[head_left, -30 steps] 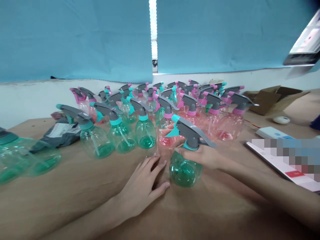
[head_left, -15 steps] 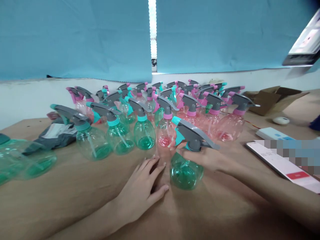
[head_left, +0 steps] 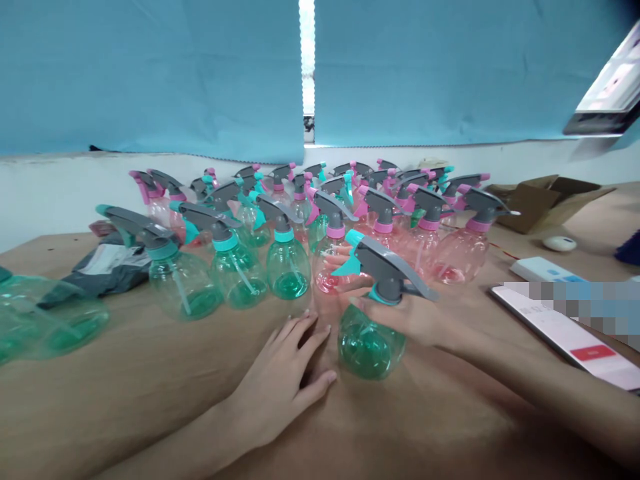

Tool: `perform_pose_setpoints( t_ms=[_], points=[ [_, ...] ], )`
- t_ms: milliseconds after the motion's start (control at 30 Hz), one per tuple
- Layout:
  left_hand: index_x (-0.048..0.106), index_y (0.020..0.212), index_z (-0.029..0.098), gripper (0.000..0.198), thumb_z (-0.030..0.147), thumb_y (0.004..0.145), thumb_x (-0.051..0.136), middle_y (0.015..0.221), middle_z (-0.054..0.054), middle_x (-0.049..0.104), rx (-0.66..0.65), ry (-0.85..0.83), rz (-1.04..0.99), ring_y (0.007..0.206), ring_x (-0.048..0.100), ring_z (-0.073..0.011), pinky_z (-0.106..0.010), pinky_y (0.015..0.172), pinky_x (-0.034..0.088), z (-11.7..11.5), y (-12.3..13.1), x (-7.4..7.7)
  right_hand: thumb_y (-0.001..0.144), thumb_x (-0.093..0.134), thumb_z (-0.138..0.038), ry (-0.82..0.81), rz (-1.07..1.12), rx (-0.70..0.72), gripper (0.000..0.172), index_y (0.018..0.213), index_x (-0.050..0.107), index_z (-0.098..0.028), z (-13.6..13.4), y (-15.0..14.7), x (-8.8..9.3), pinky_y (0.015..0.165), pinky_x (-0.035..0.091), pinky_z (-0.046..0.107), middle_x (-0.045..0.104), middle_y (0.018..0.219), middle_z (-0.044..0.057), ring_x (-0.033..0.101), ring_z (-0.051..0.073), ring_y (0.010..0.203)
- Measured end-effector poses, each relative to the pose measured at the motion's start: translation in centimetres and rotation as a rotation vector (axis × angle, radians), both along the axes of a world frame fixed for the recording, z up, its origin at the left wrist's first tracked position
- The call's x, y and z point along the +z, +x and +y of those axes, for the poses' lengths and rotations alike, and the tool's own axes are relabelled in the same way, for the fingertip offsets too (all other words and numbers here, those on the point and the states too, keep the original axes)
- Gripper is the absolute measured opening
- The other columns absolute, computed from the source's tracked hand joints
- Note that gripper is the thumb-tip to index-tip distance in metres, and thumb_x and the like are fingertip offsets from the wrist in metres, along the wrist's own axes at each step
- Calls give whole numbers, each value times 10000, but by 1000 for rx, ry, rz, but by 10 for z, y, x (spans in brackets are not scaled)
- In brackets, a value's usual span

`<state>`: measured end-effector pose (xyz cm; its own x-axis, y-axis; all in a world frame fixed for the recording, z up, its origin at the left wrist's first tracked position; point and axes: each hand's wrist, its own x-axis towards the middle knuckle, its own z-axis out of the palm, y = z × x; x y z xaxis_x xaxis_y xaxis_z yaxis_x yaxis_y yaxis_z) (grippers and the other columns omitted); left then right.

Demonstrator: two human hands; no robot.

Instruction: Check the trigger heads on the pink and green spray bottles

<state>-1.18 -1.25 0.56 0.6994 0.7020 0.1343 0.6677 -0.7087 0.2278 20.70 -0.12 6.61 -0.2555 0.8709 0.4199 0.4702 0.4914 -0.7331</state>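
My right hand [head_left: 417, 321] grips a green spray bottle [head_left: 370, 350] around the neck, just below its grey head with a teal nozzle and trigger. Its fingers reach out past the trigger on the far side, partly hidden by the head. The bottle stands upright, or nearly so, with some liquid low inside. My left hand [head_left: 280, 377] lies on the wooden table [head_left: 165, 393], fingers spread, just left of that bottle and holding nothing. Beyond it stands another green spray bottle [head_left: 289, 270], and a pink spray bottle [head_left: 334, 257] is behind my right fingers.
Several green and pink spray bottles crowd the back; green ones [head_left: 60, 317] stand at far left. A dark plastic package [head_left: 113, 267] lies behind them. To the right are a phone [head_left: 565, 333], a white box [head_left: 545, 269], a white mouse-like object [head_left: 560, 243] and an open cardboard box [head_left: 545, 200].
My right fingers have straightened away from the trigger, which now stands further out from the neck. My left hand has stayed in place. The bottle has hardly moved.
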Motion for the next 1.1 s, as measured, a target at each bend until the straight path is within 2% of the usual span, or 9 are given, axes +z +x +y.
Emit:
perform_pose_setpoints(
  t_ms=[233,400,533,767,1100],
  points=[
    [418,1371,173,535,444,918,503,1442,-132,364,-2,-4,18,1311,320,-303,-479,1036,322,1,-1,-1,775,533,-274,-21,-37,8,110,732,628,-237,0,1,-1,685,549,383,596,652,4,632,212,747],
    [412,1372,199,527,449,917,502,1438,-121,375,-4,2,16,1306,332,-298,-482,1030,329,1,0,-1,765,452,-355,-27,-91,-17,228,653,611,-234,-2,0,3,621,547,375,544,594,19,629,239,771],
    [419,1368,202,524,454,916,503,1434,-116,382,-1,11,11,1303,337,-298,-479,1026,337,1,0,0,751,429,-357,-26,-114,-27,234,641,596,-235,-2,-1,4,602,548,381,533,576,24,629,245,757],
    [403,1379,189,533,448,923,494,1438,-122,376,-7,15,27,1316,315,-295,-479,1041,315,1,0,-1,736,470,-360,-11,-42,-2,202,610,567,-236,-1,-1,3,675,567,353,635,730,35,642,198,739],
    [420,1367,178,531,448,917,504,1433,-122,386,-4,24,25,1305,333,-300,-476,1031,329,1,0,-2,770,479,-326,-17,-72,14,179,783,631,-232,2,3,-3,728,552,354,674,852,28,623,189,788]
  ],
)
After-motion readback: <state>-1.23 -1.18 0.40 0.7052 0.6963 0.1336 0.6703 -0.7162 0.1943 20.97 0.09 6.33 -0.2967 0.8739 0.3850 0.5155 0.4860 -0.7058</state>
